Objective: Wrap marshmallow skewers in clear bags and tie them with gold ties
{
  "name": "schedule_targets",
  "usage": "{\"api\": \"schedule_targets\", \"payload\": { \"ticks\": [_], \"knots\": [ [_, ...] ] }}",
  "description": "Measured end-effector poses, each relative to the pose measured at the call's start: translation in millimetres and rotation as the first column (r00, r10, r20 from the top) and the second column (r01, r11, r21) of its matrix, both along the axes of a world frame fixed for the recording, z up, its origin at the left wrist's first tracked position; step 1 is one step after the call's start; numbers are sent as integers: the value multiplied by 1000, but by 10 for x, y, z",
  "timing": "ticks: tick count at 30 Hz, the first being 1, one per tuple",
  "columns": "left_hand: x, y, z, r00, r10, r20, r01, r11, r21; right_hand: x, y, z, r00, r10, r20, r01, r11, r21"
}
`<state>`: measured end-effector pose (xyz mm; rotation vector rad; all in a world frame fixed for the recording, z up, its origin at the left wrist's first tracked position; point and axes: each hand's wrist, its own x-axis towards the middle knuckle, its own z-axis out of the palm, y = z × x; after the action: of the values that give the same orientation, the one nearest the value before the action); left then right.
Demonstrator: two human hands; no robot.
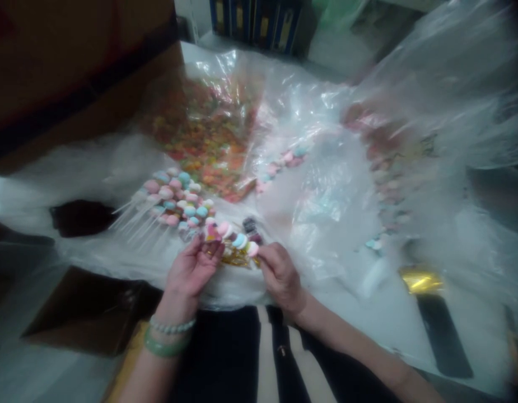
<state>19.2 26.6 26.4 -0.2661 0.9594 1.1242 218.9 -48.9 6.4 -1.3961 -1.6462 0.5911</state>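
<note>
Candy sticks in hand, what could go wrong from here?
The row of pastel candies between the left hand and right hand might slip onto the gold foil below. The loose pile of candy lollipops sits right beside the hands, so a knock could scatter it. The clear plastic sheeting billows close by and could snag the sticks.

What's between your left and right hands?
In the head view, a row of round pastel candies above crinkled gold foil lies between the left hand and the right hand.
</note>
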Motion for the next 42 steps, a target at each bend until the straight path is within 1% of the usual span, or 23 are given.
{"api": "schedule_targets", "payload": {
  "ticks": [2, 4, 7, 10, 13, 16, 19, 21, 25, 29, 31, 33, 35, 38, 40, 42],
  "knots": [
    [-10, 2, -9, 1000, 0, 8, 0, 1000, -4, 2, 11, 8, 999, -8, 52, 3, 996, 88],
    [-19, -2, -10, 1000, -11, 15, 11, 1000, -13, -4, 30, 21, 996, 6, 87, -19, 989, 144],
    [-28, -11, -2, 999, -45, 22, 46, 999, -23, -1, 51, 10, 992, 17, 127, -40, 984, 175],
    [-33, -9, 6, 998, -60, 12, 60, 998, -29, 39, 51, -31, 977, -1, 211, -39, 982, 186],
    [-40, 5, 2, 998, -66, -5, 66, 997, -35, 96, 46, -42, 945, 25, 327, -88, 980, 179],
    [-47, 9, -9, 997, -79, -22, 78, 996, -32, 132, 54, -3, 904, 34, 427, -122, 976, 180],
    [-51, -5, -14, 994, -78, -76, 77, 997, -20, 142, 67, 51, 855, -5, 519, -150, 954, 258],
    [-54, -10, -8, 991, -48, -126, 48, 999, -1, 147, 70, 79, 826, -26, 563, -181, 933, 310],
    [-54, 24, 22, 980, 39, -197, -23, 996, 83, 162, 47, 87, 803, -28, 596, -228, 908, 351],
    [-31, 62, 45, 945, 134, -299, -87, 983, 164, 162, 3, 30, 820, 25, 571, -257, 909, 329],
    [-18, 59, 40, 922, 166, -349, -102, 976, 194, 154, -8, 14, 823, 19, 568, -256, 905, 340],
    [-10, 42, 24, 903, 190, -385, -113, 970, 215, 145, -4, 29, 813, -4, 582, -267, 886, 379],
    [-8, 19, 4, 894, 197, -404, -109, 967, 229, 137, 14, 73, 799, -34, 601, -282, 861, 424],
    [-8, -12, -22, 891, 169, -421, -79, 972, 222, 134, 50, 149, 781, -46, 623, -318, 829, 459],
    [-7, -27, -28, 886, 134, -444, -47, 978, 202, 139, 71, 171, 778, -23, 628, -337, 828, 448],
    [-7, -38, -22, 881, 92, -464, -8, 983, 182, 148, 82, 159, 784, 15, 621, -341, 846, 411]
  ]
}}
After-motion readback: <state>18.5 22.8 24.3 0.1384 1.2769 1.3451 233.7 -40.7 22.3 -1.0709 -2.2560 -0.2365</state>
